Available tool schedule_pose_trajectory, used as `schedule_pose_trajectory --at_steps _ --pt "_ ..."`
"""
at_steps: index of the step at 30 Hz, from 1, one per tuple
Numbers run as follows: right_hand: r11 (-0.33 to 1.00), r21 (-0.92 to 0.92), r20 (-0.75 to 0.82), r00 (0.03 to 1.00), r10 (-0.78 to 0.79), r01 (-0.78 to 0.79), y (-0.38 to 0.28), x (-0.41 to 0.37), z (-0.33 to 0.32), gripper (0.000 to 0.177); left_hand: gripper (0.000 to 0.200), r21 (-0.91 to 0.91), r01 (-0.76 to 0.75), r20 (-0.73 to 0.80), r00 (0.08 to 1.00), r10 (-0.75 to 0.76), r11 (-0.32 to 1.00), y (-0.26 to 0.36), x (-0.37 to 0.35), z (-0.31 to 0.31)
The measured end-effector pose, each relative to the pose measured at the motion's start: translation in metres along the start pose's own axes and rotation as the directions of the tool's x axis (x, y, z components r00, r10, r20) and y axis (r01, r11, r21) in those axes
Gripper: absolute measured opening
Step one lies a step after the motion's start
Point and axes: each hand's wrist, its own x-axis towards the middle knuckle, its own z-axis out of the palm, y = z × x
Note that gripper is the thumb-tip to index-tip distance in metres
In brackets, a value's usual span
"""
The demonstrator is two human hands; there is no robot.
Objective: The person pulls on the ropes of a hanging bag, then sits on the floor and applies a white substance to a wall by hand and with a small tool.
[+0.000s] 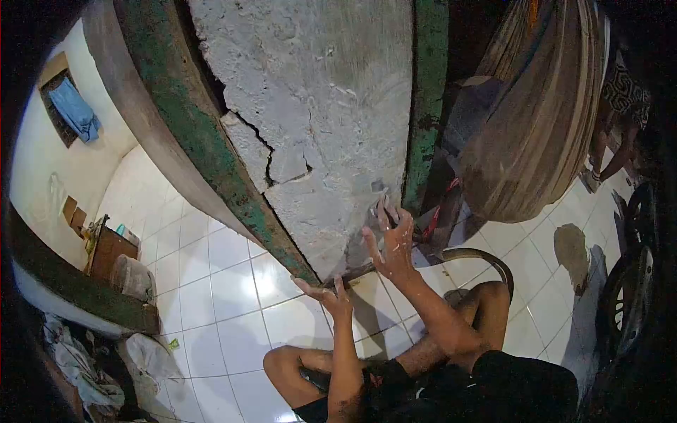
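In the head view we are raising the right hand (396,248) to the low right of the wall (331,84), its whitened fingers bending slightly apart and its thumb standing clear; whether the tips are touching, we cannot tell. The left hand (330,296) is opening palm up by the wall's foot, thumb apart from its stretched fingers, clamping nothing we are seeing. The wall is rising just ahead of us, and pressing hard near the crack (266,158) could be loosening a chunk, its edge seeming weak. Smeared fingers could be slipping, or catching on the rough face. Chipped green strips, left (185,106) and right (426,106), are flanking the pitted grey face. Below, white tiles (229,289) are shining. A cloth (546,134) is hanging to the right, beyond it another person (624,106) is bending, and a wheel (624,303) is standing nearer us. Far left, a blue cloth (73,109) is hanging at an opening, and a white bag (151,358) is lying near left.
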Motion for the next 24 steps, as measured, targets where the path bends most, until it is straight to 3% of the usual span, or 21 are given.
schedule_pose_trajectory --at_steps 2,8,11,15,20,24 --pt "1.000 0.004 -0.025 1.000 -0.006 0.006 -0.007 0.010 -0.007 0.060 0.099 0.015 -0.085 -0.018 0.996 0.086 0.996 0.001 0.002 0.000" --pt "0.995 0.079 -0.134 0.990 -0.051 0.062 -0.007 0.015 -0.004 0.059 0.099 -0.088 0.005 0.026 1.000 -0.002 0.996 -0.005 -0.001 -0.003" --pt "0.999 0.000 -0.053 0.998 -0.042 0.042 -0.005 0.003 -0.003 0.059 0.099 0.049 -0.090 -0.019 0.996 0.091 0.995 -0.008 0.000 0.000" --pt "0.995 0.081 -0.114 0.992 -0.053 0.063 -0.006 0.028 -0.013 0.063 0.101 0.011 -0.092 0.000 0.996 0.092 0.996 -0.015 -0.003 -0.005" --pt "0.994 0.070 0.041 0.996 -0.083 0.080 0.014 -0.020 -0.005 0.055 0.094 0.040 -0.032 0.014 0.999 0.031 0.999 -0.003 -0.002 -0.006" --pt "0.993 0.115 0.319 0.947 -0.045 0.008 0.032 -0.061 -0.023 0.049 0.089 0.082 -0.080 -0.021 0.996 0.082 0.993 -0.001 -0.003 -0.010"
